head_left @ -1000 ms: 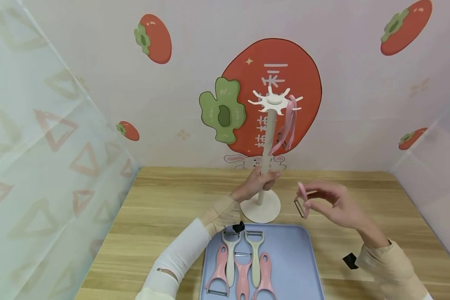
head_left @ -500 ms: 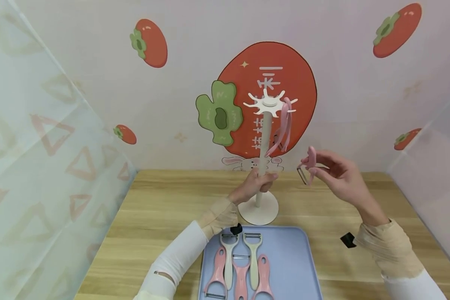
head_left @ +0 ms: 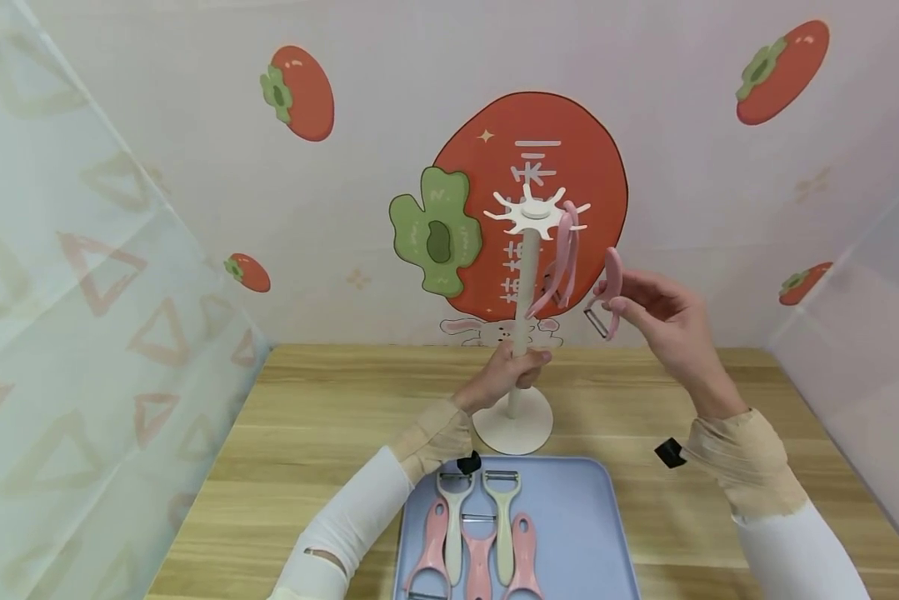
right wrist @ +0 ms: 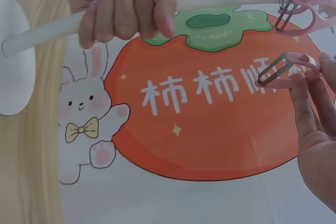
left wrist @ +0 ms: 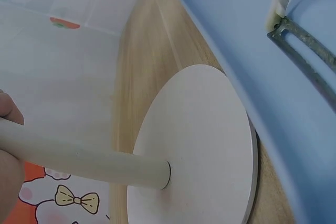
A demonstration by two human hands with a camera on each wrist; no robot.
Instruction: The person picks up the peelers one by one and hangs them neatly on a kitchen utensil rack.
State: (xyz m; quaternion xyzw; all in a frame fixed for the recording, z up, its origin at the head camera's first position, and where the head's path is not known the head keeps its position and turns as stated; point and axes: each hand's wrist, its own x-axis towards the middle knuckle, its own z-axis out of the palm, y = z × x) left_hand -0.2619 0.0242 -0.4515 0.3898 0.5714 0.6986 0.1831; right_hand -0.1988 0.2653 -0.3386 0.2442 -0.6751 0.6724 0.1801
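Note:
My left hand [head_left: 500, 377] grips the post of a white stand [head_left: 526, 287], below its middle; the right wrist view shows those fingers [right wrist: 122, 14] wrapped round it. A ring of hooks [head_left: 535, 212] tops the stand, and pink peelers [head_left: 565, 254] hang from its right side. In my right hand [head_left: 666, 325], a pink peeler [head_left: 612, 279] is pinched between thumb and fingers, handle up and blade down, to the right of the hanging ones and apart from them. The stand's round base [left wrist: 194, 145] rests on the table.
A blue tray [head_left: 576, 517] lies in front of the stand's base. It holds pink peelers [head_left: 524, 550] and pale ones [head_left: 503, 525], side by side. Behind the wooden table [head_left: 329, 417] rises a wall printed with persimmons [head_left: 302, 93].
My right hand has risen with the pink peeler from near the tabletop to just below hook height. The left hand keeps its hold on the post. The head view has shifted slightly.

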